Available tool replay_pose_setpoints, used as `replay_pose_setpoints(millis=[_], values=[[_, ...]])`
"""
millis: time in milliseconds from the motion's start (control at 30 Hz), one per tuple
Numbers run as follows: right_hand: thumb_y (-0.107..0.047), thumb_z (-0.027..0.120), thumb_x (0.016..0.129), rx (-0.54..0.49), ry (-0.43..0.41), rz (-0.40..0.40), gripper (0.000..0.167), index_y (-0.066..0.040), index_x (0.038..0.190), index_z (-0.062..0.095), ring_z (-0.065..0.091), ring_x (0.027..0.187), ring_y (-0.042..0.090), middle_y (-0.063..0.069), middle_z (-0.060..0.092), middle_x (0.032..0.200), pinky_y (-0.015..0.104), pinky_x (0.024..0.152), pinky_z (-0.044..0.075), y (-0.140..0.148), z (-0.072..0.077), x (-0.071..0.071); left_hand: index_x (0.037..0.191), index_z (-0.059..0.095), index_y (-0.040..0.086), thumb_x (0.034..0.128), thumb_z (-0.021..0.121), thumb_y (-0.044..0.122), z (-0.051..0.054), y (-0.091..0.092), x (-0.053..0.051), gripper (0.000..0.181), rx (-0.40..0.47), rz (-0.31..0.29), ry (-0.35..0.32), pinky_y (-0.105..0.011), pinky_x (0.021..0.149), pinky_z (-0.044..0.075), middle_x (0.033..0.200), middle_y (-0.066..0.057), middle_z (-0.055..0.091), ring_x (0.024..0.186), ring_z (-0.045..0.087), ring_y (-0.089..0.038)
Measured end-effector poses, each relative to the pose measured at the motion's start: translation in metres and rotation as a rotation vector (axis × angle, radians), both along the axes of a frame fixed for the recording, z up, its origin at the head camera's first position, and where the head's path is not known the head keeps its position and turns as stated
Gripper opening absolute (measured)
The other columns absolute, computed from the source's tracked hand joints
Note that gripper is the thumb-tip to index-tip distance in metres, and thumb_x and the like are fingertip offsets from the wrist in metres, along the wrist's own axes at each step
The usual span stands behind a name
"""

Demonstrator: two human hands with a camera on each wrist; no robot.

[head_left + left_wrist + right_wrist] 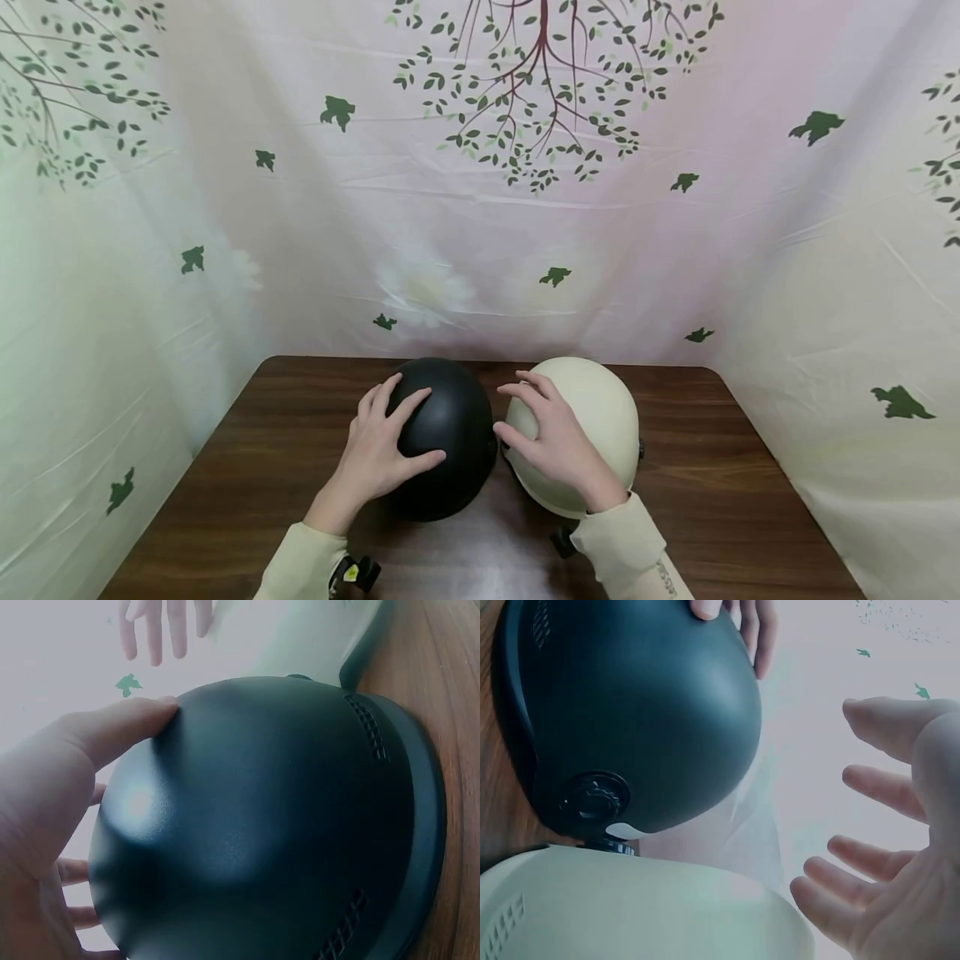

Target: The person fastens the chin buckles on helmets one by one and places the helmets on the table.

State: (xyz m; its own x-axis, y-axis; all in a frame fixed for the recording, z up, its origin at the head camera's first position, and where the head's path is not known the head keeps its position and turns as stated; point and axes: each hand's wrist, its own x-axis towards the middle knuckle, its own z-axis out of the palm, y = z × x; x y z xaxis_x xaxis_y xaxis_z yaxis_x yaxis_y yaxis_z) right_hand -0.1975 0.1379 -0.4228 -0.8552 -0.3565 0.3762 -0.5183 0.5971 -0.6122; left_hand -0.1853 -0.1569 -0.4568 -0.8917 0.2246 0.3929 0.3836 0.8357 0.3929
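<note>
Two helmets stand dome up, side by side, on the brown wooden table (pixel 262 467). My left hand (pixel 378 442) rests on the black helmet (pixel 459 417), thumb and fingers spread over its dome. In the left wrist view, the thumb (pixel 135 724) touches the smooth shell, and the other fingers lie partly hidden behind it. My right hand (pixel 555 437) hovers over the cream helmet (pixel 603 408), loosely bent and holding nothing. A gap separates its fingers (pixel 885 787) from both helmets in the right wrist view. A round dial (pixel 596 799) sits on the black helmet's side.
White cloth (pixel 465 242) printed with branches, leaves and green birds hangs behind the table and along both sides. The table's back edge (pixel 337 358) runs just behind the helmets. Small black devices (pixel 366 573) are worn at both wrists.
</note>
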Motion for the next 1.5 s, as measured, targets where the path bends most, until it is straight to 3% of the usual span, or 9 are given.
replay_pose_setpoints(millis=[167, 433, 667, 833, 967, 1200, 1367, 1500], values=[[-0.028, 0.08, 0.095, -0.043, 0.058, 0.0, 0.042, -0.021, 0.134, 0.068, 0.05, 0.142, 0.033, 0.009, 0.05, 0.154, 0.055, 0.11, 0.047, 0.006, 0.003, 0.001, 0.156, 0.049, 0.033, 0.0792, 0.084, 0.062, 0.002, -0.001, -0.004, 0.089, -0.017, 0.017, -0.011, -0.078, 0.096, 0.043, 0.169, -0.016, 0.027, 0.148, 0.029, -0.051], [-0.018, 0.081, 0.093, -0.086, 0.183, -0.013, 0.036, -0.012, 0.127, 0.072, 0.057, 0.135, 0.032, 0.011, 0.059, 0.145, 0.055, 0.107, 0.049, 0.02, 0.005, -0.001, 0.157, 0.048, 0.033, 0.081, 0.081, 0.066, 0.001, -0.002, -0.008, 0.089, -0.063, 0.047, -0.006, -0.072, 0.091, 0.05, 0.17, -0.017, 0.029, 0.15, 0.031, -0.049], [-0.017, 0.083, 0.091, -0.065, 0.219, -0.069, 0.037, -0.014, 0.126, 0.073, 0.059, 0.131, 0.032, 0.014, 0.062, 0.142, 0.052, 0.106, 0.047, 0.04, 0.005, -0.003, 0.158, 0.047, 0.032, 0.0819, 0.079, 0.068, 0.0, -0.001, -0.008, 0.089, -0.078, 0.052, -0.004, -0.068, 0.087, 0.053, 0.17, -0.018, 0.029, 0.151, 0.031, -0.049], [-0.018, 0.084, 0.089, -0.02, 0.261, -0.107, 0.038, -0.011, 0.124, 0.073, 0.058, 0.13, 0.038, 0.019, 0.062, 0.14, 0.057, 0.104, 0.047, 0.056, 0.005, -0.006, 0.158, 0.047, 0.032, 0.0814, 0.079, 0.068, 0.001, -0.002, -0.008, 0.09, -0.093, 0.052, 0.005, -0.066, 0.085, 0.055, 0.169, -0.018, 0.03, 0.15, 0.033, -0.049], [-0.023, 0.084, 0.089, 0.061, 0.216, -0.158, 0.044, -0.012, 0.129, 0.071, 0.049, 0.136, 0.047, 0.022, 0.055, 0.147, 0.065, 0.104, 0.043, 0.071, 0.005, -0.009, 0.158, 0.047, 0.032, 0.0814, 0.079, 0.068, 0.001, -0.003, -0.009, 0.09, -0.095, 0.054, 0.007, -0.066, 0.084, 0.055, 0.169, -0.018, 0.03, 0.15, 0.033, -0.049], [-0.046, 0.08, 0.09, 0.281, 0.023, -0.22, 0.069, -0.014, 0.147, 0.058, 0.032, 0.141, 0.061, 0.032, 0.035, 0.158, 0.077, 0.099, 0.04, 0.09, 0.009, -0.005, 0.158, 0.047, 0.032, 0.0815, 0.079, 0.068, 0.001, -0.004, -0.009, 0.09, -0.092, 0.053, 0.01, -0.066, 0.084, 0.055, 0.169, -0.018, 0.03, 0.15, 0.033, -0.049], [-0.052, 0.076, 0.092, 0.28, -0.062, -0.21, 0.074, -0.016, 0.153, 0.052, 0.027, 0.145, 0.058, 0.032, 0.029, 0.161, 0.077, 0.1, 0.041, 0.096, 0.0, -0.004, 0.158, 0.048, 0.031, 0.0819, 0.078, 0.068, 0.002, -0.005, -0.007, 0.09, -0.089, 0.048, 0.013, -0.069, 0.087, 0.053, 0.169, -0.019, 0.03, 0.15, 0.032, -0.051], [-0.053, 0.076, 0.093, 0.27, -0.062, -0.201, 0.076, -0.018, 0.155, 0.05, 0.026, 0.147, 0.056, 0.03, 0.028, 0.163, 0.076, 0.102, 0.04, 0.099, -0.006, -0.006, 0.158, 0.048, 0.03, 0.0822, 0.079, 0.066, 0.003, -0.008, -0.007, 0.089, -0.093, 0.056, 0.019, -0.072, 0.092, 0.05, 0.169, -0.02, 0.03, 0.149, 0.032, -0.053]])
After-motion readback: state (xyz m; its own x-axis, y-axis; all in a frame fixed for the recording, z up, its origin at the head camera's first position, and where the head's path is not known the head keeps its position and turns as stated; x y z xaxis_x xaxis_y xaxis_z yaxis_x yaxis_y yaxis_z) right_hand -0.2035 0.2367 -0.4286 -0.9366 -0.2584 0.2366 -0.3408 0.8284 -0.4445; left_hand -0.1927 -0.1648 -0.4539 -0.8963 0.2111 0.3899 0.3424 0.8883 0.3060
